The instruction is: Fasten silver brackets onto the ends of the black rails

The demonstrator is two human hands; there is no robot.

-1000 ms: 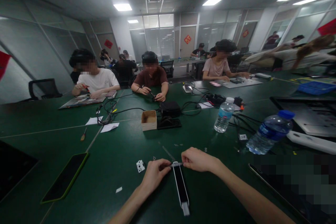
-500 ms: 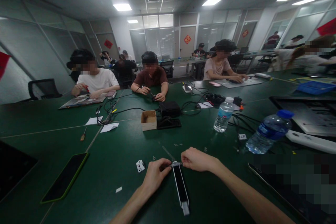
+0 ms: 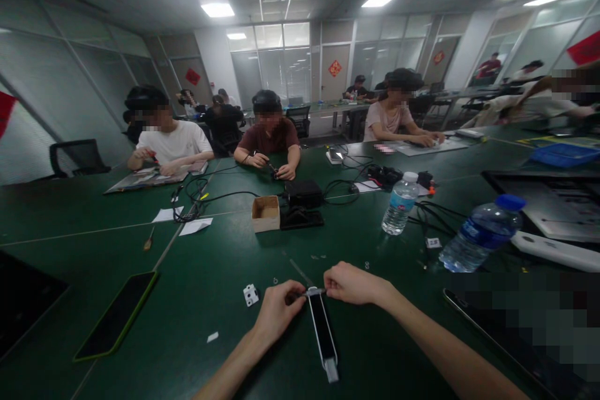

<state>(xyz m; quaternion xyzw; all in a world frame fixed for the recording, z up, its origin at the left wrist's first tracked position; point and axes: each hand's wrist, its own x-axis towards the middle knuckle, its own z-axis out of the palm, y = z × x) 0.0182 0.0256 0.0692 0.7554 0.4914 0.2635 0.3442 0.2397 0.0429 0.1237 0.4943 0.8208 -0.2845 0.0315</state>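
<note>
Green table: L hand & R hand pinch opp. ends of small grey crosspiece atop long white-edged blk strip.

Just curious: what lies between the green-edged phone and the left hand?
Head view: a small white scrap and a white block with holes.

I note glass-panelled walls, lit ceiling panels, a green table, black office chairs, red door decorations.
</note>
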